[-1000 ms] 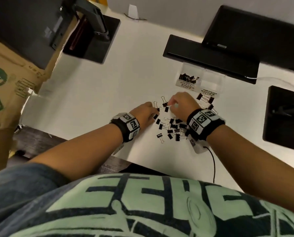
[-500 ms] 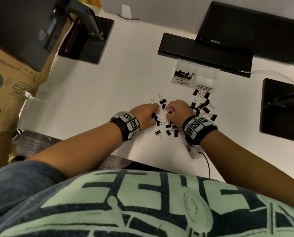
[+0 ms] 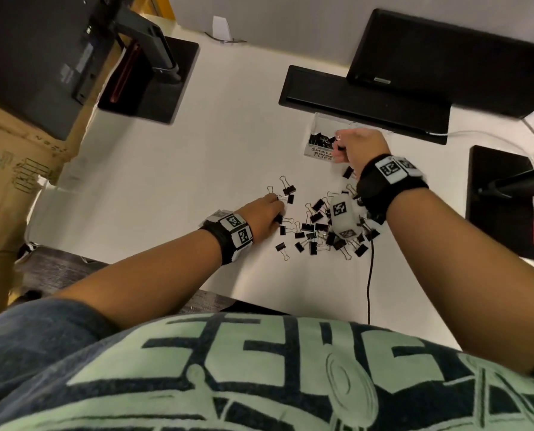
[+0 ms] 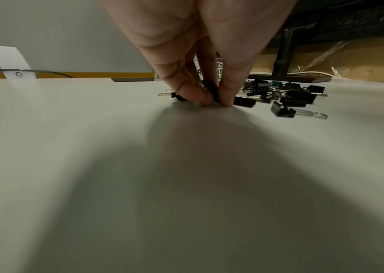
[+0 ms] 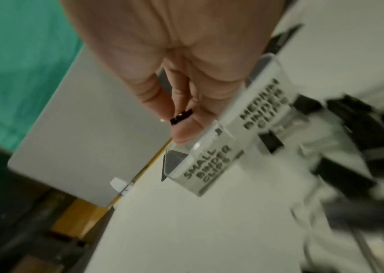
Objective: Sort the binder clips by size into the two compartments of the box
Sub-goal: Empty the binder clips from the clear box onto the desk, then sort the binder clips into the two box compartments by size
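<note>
A clear two-compartment box [image 3: 317, 129] [image 5: 206, 167] stands at the back of the white desk, labelled for small and medium binder clips; the small side holds several black clips. My right hand [image 3: 341, 147] [image 5: 181, 118] hovers over the small compartment and pinches a small black clip [image 5: 181, 116]. A scatter of black binder clips [image 3: 321, 227] [image 4: 286, 96] lies on the desk in front of me. My left hand [image 3: 276, 211] [image 4: 214, 100] is down at the scatter's left edge, its fingertips pinching a small black clip [image 4: 210, 90] against the desk.
A black monitor base [image 3: 365, 102] sits right behind the box, with another stand [image 3: 150, 79] at the back left and a black base [image 3: 498, 200] at the right. A black cable [image 3: 369, 284] runs toward me from the clip pile. Cardboard [image 3: 7, 169] stands at the left.
My right hand has lifted out of the pile and travelled back to the box with a small clip. My left hand has stayed at the pile's left edge.
</note>
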Demonstrator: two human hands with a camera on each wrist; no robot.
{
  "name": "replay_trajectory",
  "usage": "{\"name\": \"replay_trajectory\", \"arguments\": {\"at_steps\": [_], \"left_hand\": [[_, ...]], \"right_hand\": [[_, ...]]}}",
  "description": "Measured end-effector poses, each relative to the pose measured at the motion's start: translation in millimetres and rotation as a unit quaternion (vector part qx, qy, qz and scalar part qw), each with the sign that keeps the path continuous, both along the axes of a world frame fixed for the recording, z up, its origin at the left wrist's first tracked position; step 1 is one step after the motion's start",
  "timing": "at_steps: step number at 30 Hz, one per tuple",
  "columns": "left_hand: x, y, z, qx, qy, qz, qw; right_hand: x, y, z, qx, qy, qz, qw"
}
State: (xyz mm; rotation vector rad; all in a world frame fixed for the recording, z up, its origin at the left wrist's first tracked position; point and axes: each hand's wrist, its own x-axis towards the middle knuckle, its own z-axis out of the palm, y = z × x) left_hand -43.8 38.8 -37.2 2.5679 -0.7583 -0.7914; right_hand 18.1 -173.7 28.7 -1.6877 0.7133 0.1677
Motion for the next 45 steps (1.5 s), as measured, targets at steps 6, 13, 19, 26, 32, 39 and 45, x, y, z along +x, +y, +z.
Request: {"name": "replay_trajectory", "arguments": {"at_steps": [6,13,19,26,32,39,45], "left_hand": [[6.3,-2.2,7.3,-0.043,0.028,0.078,0.996],[46.7,-21.2,35.8,-0.119,0.041,0.161,0.979],[108.1,-67.8,61.1,-0.134,-0.051,0.147,0.979],[138.1,-118.4,68.3,-0.045,-0.068,0.079,0.994],[139.4,-130.6,53.7,-0.001,-0.058,0.044,0.997],[122.1,-105.0,54.8,-0.08,-0.078,0.05,0.992],[71.9,-53.4,47.2,-0.126,-0.053,0.108,0.985]], "right_hand": [[35.0,-6.4,-14.3,-0.297,0.041,0.152,0.942],[20.2,-5.2,-2.9,-0.332,0.008,0.161,0.929],[-46.1,3.1,-1.9,-0.264,0.013,0.271,0.926],[-106.3,33.4,-32.1,-0.256,0.04,0.481,0.837],[-104.5,39.4,-48.7,-0.301,0.047,0.511,0.804],[-105.5,43.1,-53.6,-0.388,0.014,0.56,0.731],[-109.9,48.5,-57.0,-0.454,-0.015,0.593,0.665]]}}
